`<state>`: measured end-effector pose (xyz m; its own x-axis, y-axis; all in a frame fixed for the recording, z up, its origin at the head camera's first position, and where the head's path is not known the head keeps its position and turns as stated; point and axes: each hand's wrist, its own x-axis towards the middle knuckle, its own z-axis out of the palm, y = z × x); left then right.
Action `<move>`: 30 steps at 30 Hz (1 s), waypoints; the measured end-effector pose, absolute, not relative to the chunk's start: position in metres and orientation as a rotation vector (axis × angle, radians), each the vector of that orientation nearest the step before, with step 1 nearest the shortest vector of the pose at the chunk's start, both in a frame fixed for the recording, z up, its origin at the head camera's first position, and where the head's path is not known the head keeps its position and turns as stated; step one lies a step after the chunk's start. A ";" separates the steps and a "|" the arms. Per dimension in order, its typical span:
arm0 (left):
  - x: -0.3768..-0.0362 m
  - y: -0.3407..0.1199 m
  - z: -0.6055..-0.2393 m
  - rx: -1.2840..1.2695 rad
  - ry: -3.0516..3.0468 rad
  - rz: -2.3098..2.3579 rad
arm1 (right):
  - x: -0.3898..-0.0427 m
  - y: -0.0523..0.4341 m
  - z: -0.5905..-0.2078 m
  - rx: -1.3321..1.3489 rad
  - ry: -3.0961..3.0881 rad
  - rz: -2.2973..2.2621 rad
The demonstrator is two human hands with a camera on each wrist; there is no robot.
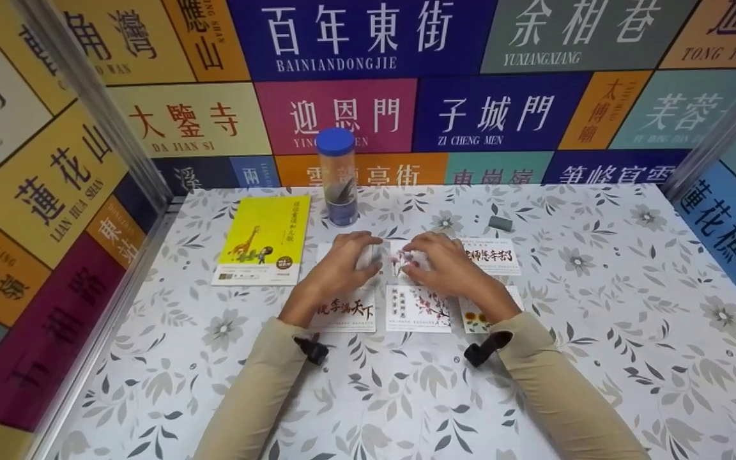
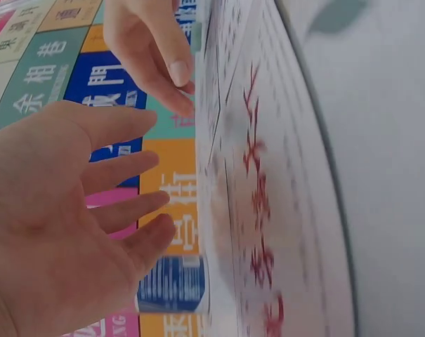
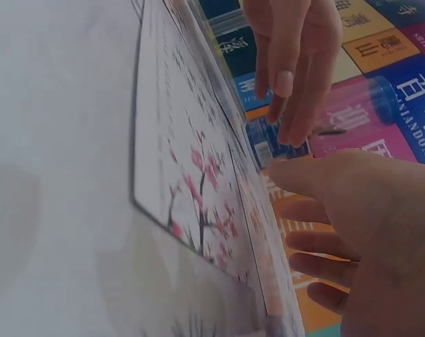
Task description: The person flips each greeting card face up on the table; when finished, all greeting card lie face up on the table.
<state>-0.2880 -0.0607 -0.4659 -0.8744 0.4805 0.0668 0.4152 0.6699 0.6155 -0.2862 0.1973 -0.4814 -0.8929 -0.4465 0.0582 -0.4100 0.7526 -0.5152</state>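
Several printed cards lie in two rows on the table. My left hand (image 1: 346, 262) is over the left cards, its fingers loosely bent and nothing between them; below it lies a card with dark red lettering (image 1: 345, 311). Over the upper middle and right cards is my right hand (image 1: 439, 265), also loosely bent and holding nothing. Nearer me lie a blossom card (image 1: 418, 309) and a sunflower card (image 1: 475, 319), the latter partly hidden by the right wrist. A lettered card (image 1: 492, 255) shows beyond that wrist. In the left wrist view, the left fingers (image 2: 124, 172) are spread apart above the cards.
A yellow book (image 1: 264, 239) lies to the left of the cards. Behind them stands a clear tube with a blue cap (image 1: 336, 142). A small grey-green block (image 1: 500, 223) is at the back right. Panels with street names (image 1: 349, 115) wall the table's back and sides.
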 end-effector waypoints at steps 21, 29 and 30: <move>-0.289 -0.123 -0.473 0.169 2.752 1.050 | -0.268 0.131 -0.486 -0.847 2.825 -0.666; -0.288 -0.119 -0.470 0.083 2.754 1.049 | -0.268 0.128 -0.486 -0.817 2.823 -0.679; -0.288 -0.119 -0.470 0.074 2.752 1.047 | -0.268 0.128 -0.486 -0.814 2.819 -0.682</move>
